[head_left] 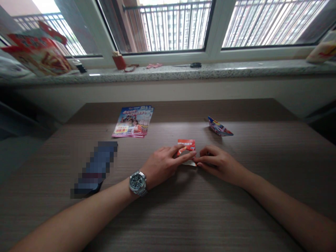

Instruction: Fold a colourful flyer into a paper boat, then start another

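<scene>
Two bare hands meet in the near middle of the picture. The left hand (161, 166) comes from the left, with a steel wristwatch (137, 182) on its wrist, and its fingers (181, 153) lie pressed together across a small folded paper (187, 148), red-orange and white. This flat pressing probably keeps the paper from sliding. The right hand (219, 164) comes from the other side, and its curled fingers (203, 160) seem to pinch the paper's lower right corner, though the exact grip is partly hidden. Held from two sides, the paper stays fixed between the hands, on the wood-grain surface (168, 213).

Left of the hands lies a long object (96, 169), too blurred to identify. Farther on, a stack of printed flyers (132, 121) lies near the back of the surface, and a paper boat (219, 126), folded from colourful printed paper, sits to the right. Beyond them is a granite window sill (168, 73), with a small red box (119, 61), a pair of scissors (195, 65) and colourful packages (36, 52) on it.
</scene>
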Demonstrator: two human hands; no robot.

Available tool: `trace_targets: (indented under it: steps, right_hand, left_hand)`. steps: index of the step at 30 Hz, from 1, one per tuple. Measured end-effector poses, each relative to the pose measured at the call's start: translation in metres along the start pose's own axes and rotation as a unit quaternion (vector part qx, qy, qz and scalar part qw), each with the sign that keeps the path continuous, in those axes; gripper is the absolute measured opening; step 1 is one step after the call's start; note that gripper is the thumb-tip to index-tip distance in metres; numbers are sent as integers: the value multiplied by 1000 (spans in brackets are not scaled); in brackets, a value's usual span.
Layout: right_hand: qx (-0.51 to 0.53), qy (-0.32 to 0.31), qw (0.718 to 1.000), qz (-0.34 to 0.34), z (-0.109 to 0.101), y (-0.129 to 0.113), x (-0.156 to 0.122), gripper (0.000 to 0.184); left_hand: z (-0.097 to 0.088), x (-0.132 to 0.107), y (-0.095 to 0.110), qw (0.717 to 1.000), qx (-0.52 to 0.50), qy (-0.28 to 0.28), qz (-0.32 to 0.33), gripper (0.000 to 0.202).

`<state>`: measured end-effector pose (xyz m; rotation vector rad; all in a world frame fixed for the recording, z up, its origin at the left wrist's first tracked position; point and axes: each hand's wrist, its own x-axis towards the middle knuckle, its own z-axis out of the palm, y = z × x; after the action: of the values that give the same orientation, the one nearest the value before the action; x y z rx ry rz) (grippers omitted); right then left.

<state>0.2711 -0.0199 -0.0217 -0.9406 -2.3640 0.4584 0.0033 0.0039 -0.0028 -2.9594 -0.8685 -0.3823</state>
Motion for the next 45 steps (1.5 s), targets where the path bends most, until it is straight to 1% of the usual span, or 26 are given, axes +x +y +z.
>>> trace_targets:
  steps: [2,4,6,11,13,16,19,26,29,32,35,41,45]
  right_hand:
    - [0,-2,1000,0,0,0,0,21]
    - [-1,-1,1000,-1,-1,1,-1,21]
    - [-9,4,1000,-5,-1,1,-1,22]
    - [-37,19,999,-21,-3,2,1,20]
    - [-30,17,999,-27,-2,3,1,21]
    - [-13,15,999,-26,-1,4,-1,24]
    - [-9,13,1000,-18,-1,4,-2,23]
    - [-6,16,1000,-16,-2,2,-1,24]
    - [-10,19,1000,-13,-1,2,-1,25]
    - [-10,18,1000,-10,0,3,-2,25]
    - [-11,19,1000,-6,1,4,-3,27]
    - [-10,29,999,-27,0,6,-2,38]
    - [-12,29,999,-34,-1,6,-2,43]
  left_hand:
    - [0,0,0,1000,-8,1,-3,56]
    - [0,0,1,1000,-18,13,-9,51]
    - [0,0,2,999,-19,38,-19,45]
    - [-1,2,1,992,11,116,-50,22]
    - [0,2,-1,989,25,135,-60,21]
    - [1,1,-3,986,43,145,-68,28]
    - [2,1,-5,987,50,133,-73,32]
    - [5,1,-8,998,8,34,-42,33]
    - [6,0,-9,999,-11,9,-38,36]
    - [5,0,-7,999,-27,-1,-42,36]
    - [5,0,-5,998,-37,5,-43,33]
    - [6,-1,-5,998,-39,7,-54,35]
    - [5,0,-5,998,-48,6,-50,37]
